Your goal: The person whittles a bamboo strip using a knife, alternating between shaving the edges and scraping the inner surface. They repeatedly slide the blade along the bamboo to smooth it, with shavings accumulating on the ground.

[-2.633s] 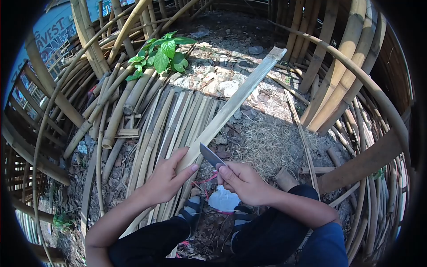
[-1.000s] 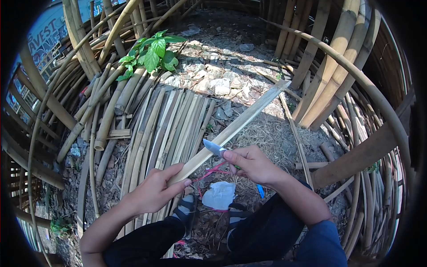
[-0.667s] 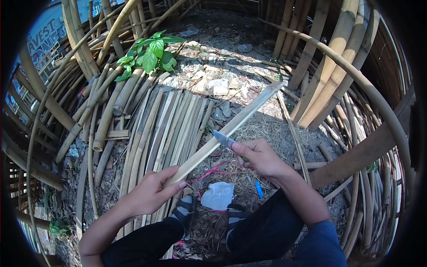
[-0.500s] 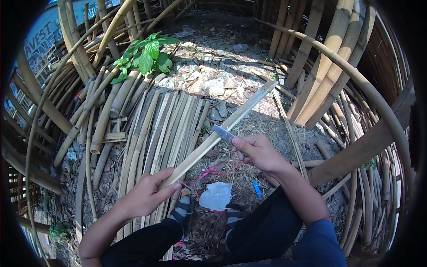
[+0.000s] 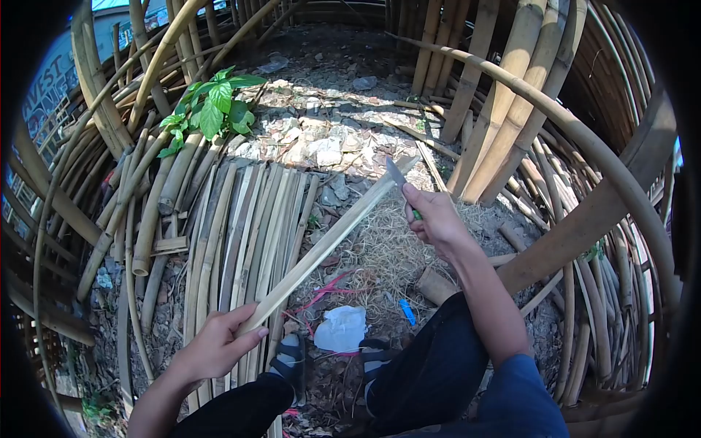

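A pale split bamboo strip (image 5: 321, 250) runs diagonally from lower left to upper right. Its near end is gripped by my left hand (image 5: 220, 342), thumb on one side and fingers on the other. My right hand (image 5: 437, 217) is closed around the green handle of a knife (image 5: 396, 174). The blade lies against the strip near its far end. To the left of the strip, a row of similar split bamboo strips (image 5: 248, 226) lies side by side on the ground.
Thick bamboo poles (image 5: 511, 109) lean at the right, and a curved pole (image 5: 584, 131) arches there. A leafy plant (image 5: 213, 108) stands upper left. Shavings (image 5: 387, 248), a white plastic piece (image 5: 341, 328), a blue object (image 5: 407, 312) and pink string (image 5: 321, 292) lie on the ground.
My right hand has moved the knife up along the strip towards its far end. My left hand, still holding the near end, sits lower and further left. The camera view has shifted slightly.
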Motion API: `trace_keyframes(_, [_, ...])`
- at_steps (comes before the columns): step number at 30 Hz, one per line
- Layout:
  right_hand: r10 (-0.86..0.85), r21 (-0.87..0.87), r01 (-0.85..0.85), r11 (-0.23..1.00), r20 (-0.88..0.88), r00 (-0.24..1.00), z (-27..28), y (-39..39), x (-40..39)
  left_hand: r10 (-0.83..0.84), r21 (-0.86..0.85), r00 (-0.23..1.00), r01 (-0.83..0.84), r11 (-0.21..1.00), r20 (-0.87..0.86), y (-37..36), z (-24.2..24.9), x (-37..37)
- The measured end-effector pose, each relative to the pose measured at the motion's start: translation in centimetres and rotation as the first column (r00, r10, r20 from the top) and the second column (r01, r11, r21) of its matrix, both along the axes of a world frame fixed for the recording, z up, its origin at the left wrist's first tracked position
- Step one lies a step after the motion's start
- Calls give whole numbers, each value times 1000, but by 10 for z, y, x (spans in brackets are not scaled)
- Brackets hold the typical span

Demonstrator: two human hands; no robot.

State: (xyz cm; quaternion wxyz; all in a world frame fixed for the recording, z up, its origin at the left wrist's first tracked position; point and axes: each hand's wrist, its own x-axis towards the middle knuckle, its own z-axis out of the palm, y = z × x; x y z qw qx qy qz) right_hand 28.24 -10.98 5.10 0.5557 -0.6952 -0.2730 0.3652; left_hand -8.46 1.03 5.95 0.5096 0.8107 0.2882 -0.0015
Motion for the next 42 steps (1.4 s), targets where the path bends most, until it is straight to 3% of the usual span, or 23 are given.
trace_keyframes(3, [113, -73, -107, 992, 84, 990, -5, -5, 16, 11, -14, 999, -11, 1000, -37, 2, 2, -1])
trace_keyframes(5, [89, -86, -81, 993, 83, 993, -7, -6, 9, -12, -10, 997, 11, 1000, -70, 5, -5, -3])
trace_keyframes(7, [217, 37, -216, 976, -35, 976, -9, -6, 5, 15, -41, 1000, -14, 999, 22, 8, -18, -4])
trace_keyframes(8, [247, -23, -247, 969, -2, 969, -13, -5, -2, 18, -42, 1000, -17, 999, 23, 7, -18, -3])
trace_keyframes(12, [390, 5, -390, 921, 6, 921, -23, -2, -49, 39, -105, 999, -36, 994, 19, 8, -17, 1])
trace_keyframes(14, [546, -64, -546, 836, 199, 813, -38, 0, -66, 43, -123, 999, -39, 992, 32, 9, -19, 1])
trace_keyframes(17, [490, -56, -502, 863, 329, 807, -31, -1, -80, 53, -136, 998, -46, 990, 45, 10, -20, -1])
trace_keyframes(21, [404, 35, -433, 901, 299, 865, -33, 4, -64, 73, -130, 996, -66, 989, 49, 12, -25, -5])
trace_keyframes(23, [255, -86, -244, 966, 489, 834, -32, 4, -59, 61, -119, 997, -55, 991, 48, 12, -25, -5])
trace_keyframes(24, [256, -89, -244, 966, 490, 833, -29, 2, -63, 58, -114, 998, -54, 992, 28, 11, -23, -3])
trace_keyframes(26, [269, -190, -197, 962, 796, 543, -24, -4, -79, 57, -109, 998, -56, 992, 10, 8, -21, 0])
trace_keyframes(27, [269, -190, -199, 962, 796, 542, -27, -7, -87, 59, -108, 997, -54, 993, 43, 6, -20, 1])
trace_keyframes(29, [207, -83, -306, 948, 893, 399, -33, -9, -101, 64, -106, 995, -56, 993, 71, 6, -19, 2])
trace_keyframes(30, [185, -51, -330, 943, 903, 388, -38, -8, -100, 50, -95, 997, -43, 995, 67, 6, -20, 1])
trace_keyframes(34, [178, -98, -216, 971, 905, 387, -32, 0, -81, 56, -74, 997, -52, 996, 52, 5, -20, -1])
trace_keyframes(36, [186, -155, -105, 982, 871, 455, -29, 3, -67, 51, -60, 998, -49, 997, 47, 4, -19, -1])
trace_keyframes(42, [189, -199, -44, 979, 805, 562, -26, 7, -39, 26, 42, 1000, -26, 999, 4, 1, -12, 1])
